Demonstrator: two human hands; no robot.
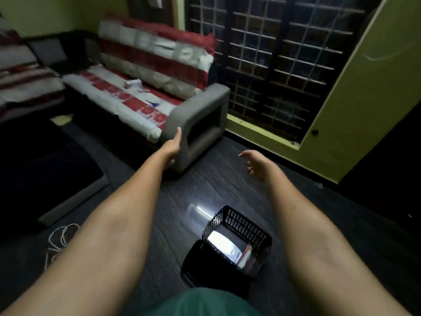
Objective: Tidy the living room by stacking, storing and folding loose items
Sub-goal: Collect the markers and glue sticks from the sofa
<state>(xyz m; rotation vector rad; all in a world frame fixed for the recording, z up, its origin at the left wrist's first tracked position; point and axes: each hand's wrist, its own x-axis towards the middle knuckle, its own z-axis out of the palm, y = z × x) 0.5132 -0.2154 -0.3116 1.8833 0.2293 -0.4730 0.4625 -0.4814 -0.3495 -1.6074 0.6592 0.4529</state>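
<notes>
Here the left hand (173,144) is stretched flat toward the sofa armrest (200,115); the right hand (252,161) hangs relaxed, holding nothing, above the black basket (241,224).

The sofa (145,92) serves as the landmark, and its red and white cover is smeared by motion blur, so no pattern detail reads. On its seat a small pale object (134,84) is too blurred to identify, and nearer the armrest a tiny blue thing (152,103) may be scissors. The left hand (174,144) reaches to the sofa's armrest; its fingers are hidden behind the wrist. Far in front of the sofa, the black basket (239,242) holds white contents that cannot be made out. A white cord (60,240) is partly hidden behind the left forearm. Left of the sofa, a second seat (22,80) runs off the frame edge.
</notes>
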